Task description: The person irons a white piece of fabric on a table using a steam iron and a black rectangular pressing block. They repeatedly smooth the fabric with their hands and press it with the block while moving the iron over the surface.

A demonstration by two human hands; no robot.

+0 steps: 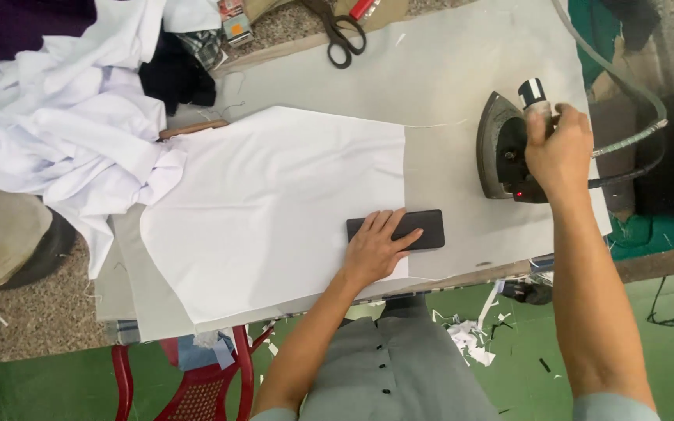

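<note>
Upper left of frame: heap of white garments [64, 117], not pressed. Centre: white fabric piece [274, 210] spread flat on the grey ironing pad [446, 70], looks smooth already, iron off it. Lower centre: left hand [374, 248] lies flat, fingers released, palm down on a dark flat block [396, 229] at the fabric's right edge. Top centre: scissors [342, 35]. Right of frame: right hand [559, 152] clenched around the handle of the iron [502, 148], parked on bare pad, apart from the fabric. Heap remains to press, by my read.
</note>
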